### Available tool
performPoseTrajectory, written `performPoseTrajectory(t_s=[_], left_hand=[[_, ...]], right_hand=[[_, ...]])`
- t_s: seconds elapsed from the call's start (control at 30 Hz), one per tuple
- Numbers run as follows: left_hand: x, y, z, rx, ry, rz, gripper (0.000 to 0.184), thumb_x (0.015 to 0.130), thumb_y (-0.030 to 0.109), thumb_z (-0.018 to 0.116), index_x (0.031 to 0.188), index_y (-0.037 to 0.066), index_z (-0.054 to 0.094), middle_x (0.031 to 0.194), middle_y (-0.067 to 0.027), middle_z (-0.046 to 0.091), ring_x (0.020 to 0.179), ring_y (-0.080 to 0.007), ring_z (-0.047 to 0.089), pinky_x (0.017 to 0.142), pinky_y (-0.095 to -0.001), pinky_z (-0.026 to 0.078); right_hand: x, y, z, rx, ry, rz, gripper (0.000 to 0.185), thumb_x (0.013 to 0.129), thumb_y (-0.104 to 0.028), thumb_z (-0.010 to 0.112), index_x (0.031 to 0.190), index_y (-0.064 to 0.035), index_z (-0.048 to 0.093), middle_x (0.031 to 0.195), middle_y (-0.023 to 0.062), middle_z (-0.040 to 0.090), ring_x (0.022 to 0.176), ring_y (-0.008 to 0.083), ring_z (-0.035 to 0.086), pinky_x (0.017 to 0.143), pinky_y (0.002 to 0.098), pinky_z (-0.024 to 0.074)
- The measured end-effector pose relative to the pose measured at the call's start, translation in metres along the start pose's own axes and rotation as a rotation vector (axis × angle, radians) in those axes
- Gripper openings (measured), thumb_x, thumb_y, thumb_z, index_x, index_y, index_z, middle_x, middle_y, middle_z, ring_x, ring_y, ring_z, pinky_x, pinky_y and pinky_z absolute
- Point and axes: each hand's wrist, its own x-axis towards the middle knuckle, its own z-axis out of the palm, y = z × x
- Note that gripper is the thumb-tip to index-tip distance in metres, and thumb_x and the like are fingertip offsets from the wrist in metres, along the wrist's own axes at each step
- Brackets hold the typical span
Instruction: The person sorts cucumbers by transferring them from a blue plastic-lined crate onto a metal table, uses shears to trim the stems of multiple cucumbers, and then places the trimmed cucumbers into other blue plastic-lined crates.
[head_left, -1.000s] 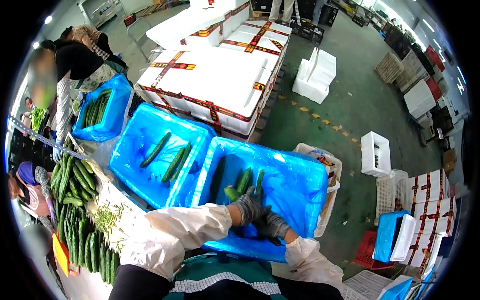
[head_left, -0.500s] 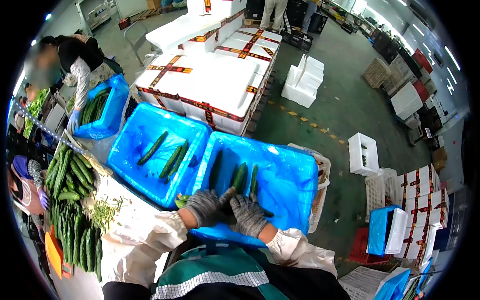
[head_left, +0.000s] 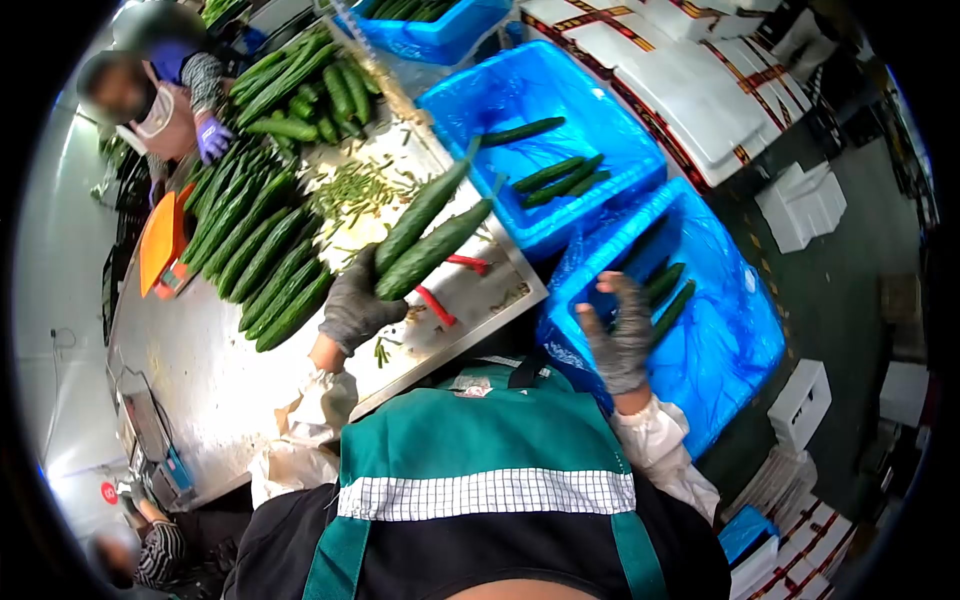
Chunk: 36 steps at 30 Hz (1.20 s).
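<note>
My left hand [head_left: 358,308], in a grey glove, grips the lower ends of two cucumbers [head_left: 432,248] above the near edge of the table [head_left: 250,400]. My right hand [head_left: 622,338], gloved too, has its fingers spread over the near side of a blue-lined crate [head_left: 715,345], where several cucumbers [head_left: 668,300] lie. Beside it is another blue-lined crate [head_left: 500,110] with several cucumbers [head_left: 560,175]. A long row of cucumbers [head_left: 255,235] and a pile of them cover the table's far part.
Small green trimmings [head_left: 365,190] and two red-handled tools [head_left: 436,306] lie on the table. An orange tray [head_left: 162,240] is at its left side, near a co-worker's purple glove [head_left: 213,138]. Taped white foam boxes [head_left: 690,85] stand behind the crates.
The view has swung left toward the table. My hands, together over the near crate before, are apart now, and two cucumbers are in my left hand above the table.
</note>
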Motion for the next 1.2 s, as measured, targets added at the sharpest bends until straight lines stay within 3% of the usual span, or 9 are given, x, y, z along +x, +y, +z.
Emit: performPoseTrajectory(t_s=[0.13, 0.27, 0.5, 0.63, 0.77, 0.9, 1.0, 1.1, 1.2], left_hand=[[-0.030, -0.072, -0.021, -0.038, 0.215, -0.117, 0.078, 0.052, 0.016, 0.072, 0.120, -0.001, 0.037, 0.102, -0.0168, 0.057, 0.091, -0.0238, 0.057, 0.080, -0.0298, 0.045], [-0.050, -0.112, -0.029, 0.121, 0.291, -0.178, 0.081, 0.050, 0.022, 0.072, 0.120, 0.002, 0.038, 0.101, -0.0183, 0.057, 0.091, -0.0293, 0.057, 0.080, -0.0339, 0.046], [-0.054, -0.110, -0.038, 0.104, 0.263, -0.288, 0.079, 0.052, 0.023, 0.074, 0.119, 0.002, 0.038, 0.100, -0.0179, 0.058, 0.092, -0.0295, 0.057, 0.080, -0.0342, 0.045], [-0.045, -0.127, -0.035, 0.143, 0.317, -0.261, 0.079, 0.053, 0.025, 0.075, 0.119, 0.002, 0.039, 0.101, -0.0189, 0.057, 0.092, -0.0310, 0.057, 0.080, -0.0355, 0.045], [-0.033, -0.140, -0.037, 0.174, 0.394, -0.128, 0.084, 0.051, 0.028, 0.077, 0.122, 0.003, 0.039, 0.102, -0.0199, 0.056, 0.094, -0.0322, 0.055, 0.081, -0.0372, 0.045], [-0.031, -0.138, -0.054, 0.389, 0.477, -0.067, 0.082, 0.051, 0.025, 0.075, 0.121, 0.003, 0.040, 0.102, -0.0195, 0.055, 0.093, -0.0335, 0.054, 0.081, -0.0383, 0.045], [-0.027, -0.135, -0.065, 0.490, 0.464, -0.082, 0.081, 0.051, 0.023, 0.073, 0.123, 0.006, 0.038, 0.100, -0.0179, 0.054, 0.091, -0.0344, 0.052, 0.078, -0.0404, 0.044], [-0.025, -0.132, -0.071, 0.543, 0.492, 0.002, 0.080, 0.051, 0.023, 0.071, 0.122, 0.008, 0.037, 0.097, -0.0171, 0.053, 0.087, -0.0345, 0.051, 0.076, -0.0425, 0.044], [-0.024, -0.127, -0.076, 0.583, 0.412, -0.119, 0.077, 0.053, 0.022, 0.071, 0.121, 0.005, 0.038, 0.102, -0.0176, 0.052, 0.093, -0.0332, 0.052, 0.081, -0.0387, 0.044]], right_hand=[[-0.006, -0.004, 0.082, -0.162, -0.425, -0.075, 0.047, 0.068, -0.026, 0.066, 0.107, -0.0034, 0.051, 0.114, 0.0185, 0.047, 0.102, 0.0329, 0.049, 0.086, 0.0392, 0.0409], [0.013, -0.028, 0.141, -0.356, -0.694, -0.143, 0.067, 0.063, -0.042, 0.066, 0.114, -0.0038, 0.048, 0.132, 0.0256, 0.022, 0.124, 0.0419, 0.017, 0.101, 0.0526, 0.0133], [0.023, -0.057, 0.193, -0.696, -0.914, 0.033, 0.067, 0.063, -0.041, 0.064, 0.119, -0.0072, 0.047, 0.130, 0.0233, 0.029, 0.122, 0.0387, 0.023, 0.101, 0.0518, 0.0140], [0.028, -0.050, 0.192, -0.699, -0.834, 0.022, 0.059, 0.060, -0.034, 0.064, 0.113, -0.0094, 0.051, 0.119, 0.0173, 0.040, 0.111, 0.0322, 0.035, 0.092, 0.0489, 0.0267], [0.021, -0.031, 0.182, -0.561, -0.751, -0.080, 0.052, 0.061, -0.029, 0.060, 0.111, -0.0149, 0.051, 0.110, 0.0175, 0.045, 0.104, 0.0325, 0.040, 0.084, 0.0457, 0.0347], [0.019, -0.017, 0.156, -0.384, -0.625, -0.143, 0.049, 0.063, -0.024, 0.061, 0.108, -0.0053, 0.050, 0.102, 0.0224, 0.048, 0.088, 0.0403, 0.049, 0.075, 0.0447, 0.0424], [0.015, -0.017, 0.132, 0.100, -0.633, 0.354, 0.058, 0.064, -0.022, 0.067, 0.114, -0.0018, 0.045, 0.097, 0.0199, 0.051, 0.085, 0.0346, 0.053, 0.078, 0.0407, 0.0439], [0.012, -0.030, 0.119, 0.362, -0.720, 0.594, 0.065, 0.067, -0.026, 0.068, 0.121, -0.0022, 0.041, 0.099, 0.0176, 0.052, 0.089, 0.0306, 0.053, 0.082, 0.0395, 0.0429], [0.014, -0.030, 0.110, 0.247, -0.826, 0.344, 0.068, 0.069, -0.029, 0.068, 0.125, -0.0042, 0.039, 0.103, 0.0179, 0.052, 0.096, 0.0316, 0.051, 0.087, 0.0391, 0.0404]])
